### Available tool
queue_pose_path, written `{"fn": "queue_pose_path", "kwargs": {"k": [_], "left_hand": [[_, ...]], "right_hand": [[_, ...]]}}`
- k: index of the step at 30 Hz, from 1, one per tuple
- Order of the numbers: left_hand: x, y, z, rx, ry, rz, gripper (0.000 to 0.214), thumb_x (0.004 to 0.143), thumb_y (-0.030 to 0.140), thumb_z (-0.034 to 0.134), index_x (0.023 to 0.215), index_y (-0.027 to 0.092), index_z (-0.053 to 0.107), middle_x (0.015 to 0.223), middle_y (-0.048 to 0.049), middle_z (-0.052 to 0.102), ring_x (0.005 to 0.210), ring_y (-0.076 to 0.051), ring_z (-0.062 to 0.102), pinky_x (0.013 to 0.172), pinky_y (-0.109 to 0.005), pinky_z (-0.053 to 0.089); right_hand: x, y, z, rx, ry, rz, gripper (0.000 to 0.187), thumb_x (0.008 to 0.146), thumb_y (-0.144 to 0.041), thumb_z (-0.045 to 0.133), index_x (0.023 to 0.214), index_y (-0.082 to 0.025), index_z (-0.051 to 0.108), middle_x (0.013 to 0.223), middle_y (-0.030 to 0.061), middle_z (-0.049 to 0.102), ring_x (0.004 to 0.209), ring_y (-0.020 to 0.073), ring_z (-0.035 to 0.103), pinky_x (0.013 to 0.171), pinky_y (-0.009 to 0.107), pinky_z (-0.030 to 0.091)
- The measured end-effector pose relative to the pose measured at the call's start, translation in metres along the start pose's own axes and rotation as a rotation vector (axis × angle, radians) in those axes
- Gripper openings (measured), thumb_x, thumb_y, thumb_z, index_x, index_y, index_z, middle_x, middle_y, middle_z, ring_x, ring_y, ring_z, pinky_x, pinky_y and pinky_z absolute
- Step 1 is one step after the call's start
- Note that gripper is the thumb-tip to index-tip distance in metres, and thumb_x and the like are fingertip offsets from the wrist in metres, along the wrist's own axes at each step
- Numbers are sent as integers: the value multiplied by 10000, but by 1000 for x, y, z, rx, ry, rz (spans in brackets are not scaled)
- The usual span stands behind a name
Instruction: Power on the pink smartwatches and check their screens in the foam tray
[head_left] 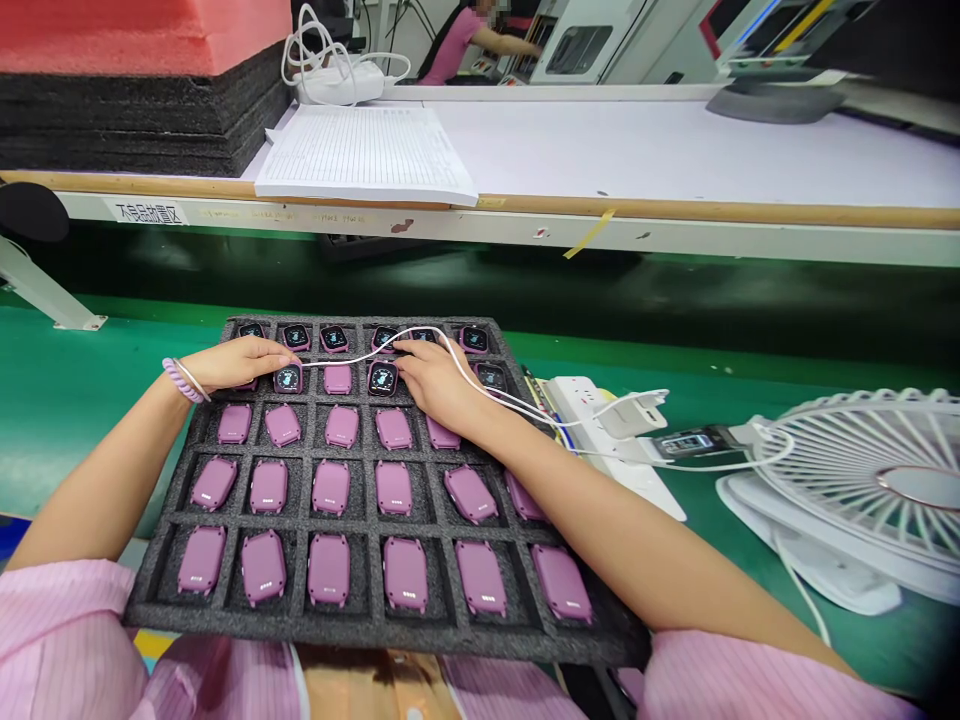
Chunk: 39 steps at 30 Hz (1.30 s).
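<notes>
Left hand (238, 362) at lit watch (288, 379), right hand (441, 385) at second lit watch (382, 378); face-down watch (337, 380) between, right of left grip. Can't tell if either grip pinches.

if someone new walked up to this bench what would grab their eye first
Probably the black foam tray in the foreground, its pockets filled with purple watches, the back row showing lit screens. Next, the left hand and right hand over its far rows, with a white cable arching across. A white fan stands out at the right.
</notes>
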<state>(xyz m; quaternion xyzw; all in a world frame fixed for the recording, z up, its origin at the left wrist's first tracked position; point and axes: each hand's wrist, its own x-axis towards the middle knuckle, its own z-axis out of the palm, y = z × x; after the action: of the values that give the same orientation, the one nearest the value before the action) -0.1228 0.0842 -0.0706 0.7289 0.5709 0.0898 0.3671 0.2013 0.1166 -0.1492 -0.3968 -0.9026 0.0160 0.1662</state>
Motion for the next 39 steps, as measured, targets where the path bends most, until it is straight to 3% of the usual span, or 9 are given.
{"fn": "queue_pose_path", "kwargs": {"k": [6,13,17,20,23,27,30,35,39], "left_hand": [[4,4,0,-31,46,-73,551,802,613,611,1078,157,750,625,-4,607,485,-117,384,477,-249,339],[5,5,-3,53,-20,-44,575,831,657,547,1066,192,789,702,-15,672,510,-123,432,528,-253,403],[5,7,-2,-9,-18,-88,514,829,607,588,1045,184,786,730,-18,692,484,-118,447,526,-262,422],[8,11,1,-4,192,-113,343,808,463,650,935,167,769,818,-46,739,549,-135,534,581,-273,460],[14,19,12,17,413,-35,252,792,395,688,862,164,761,882,-68,758,718,-187,636,698,-302,502],[24,38,37,-1,219,92,181,801,338,726,856,171,766,901,-57,766,804,-203,658,748,-312,482],[29,52,54,203,136,112,72,835,241,716,864,182,748,901,-45,765,871,-220,671,847,-347,460],[23,70,66,771,273,207,213,855,281,761,1027,163,718,1045,-145,758,1087,-350,632,1001,-499,407],[20,74,63,871,278,221,226,914,279,637,1067,128,706,1017,-176,753,1075,-352,649,1016,-495,431]], "right_hand": [[1,0,-2,-1,-31,2,293,1002,-93,501,1103,-169,765,1401,166,642,1270,337,601,1117,566,396],[1,3,-1,9,-31,-24,294,1007,-101,498,1107,-150,770,1404,169,638,1260,333,603,1093,521,438],[2,3,-2,3,-34,-35,305,1008,-106,489,1106,-153,774,1401,159,643,1253,321,608,1095,491,447],[2,1,-3,-17,-40,-20,315,1012,-121,481,1115,-164,775,1409,152,639,1241,323,611,1078,491,446],[1,0,-4,2,-17,-3,317,1008,-132,479,1089,-179,783,1381,144,659,1216,333,615,1062,516,424],[0,-2,-4,35,33,33,285,996,-140,506,1030,-203,782,1276,119,711,1170,326,617,1079,532,339],[0,-5,-5,30,23,61,276,1007,-148,508,1013,-209,777,1238,100,719,1119,304,615,1060,501,313],[3,-14,-13,-22,-33,99,264,1010,-136,527,991,-211,780,1233,83,722,1107,308,607,1039,482,301],[6,-15,-28,-63,72,159,293,1008,-102,502,948,-217,765,1151,67,748,1056,297,610,1010,467,302]]}}
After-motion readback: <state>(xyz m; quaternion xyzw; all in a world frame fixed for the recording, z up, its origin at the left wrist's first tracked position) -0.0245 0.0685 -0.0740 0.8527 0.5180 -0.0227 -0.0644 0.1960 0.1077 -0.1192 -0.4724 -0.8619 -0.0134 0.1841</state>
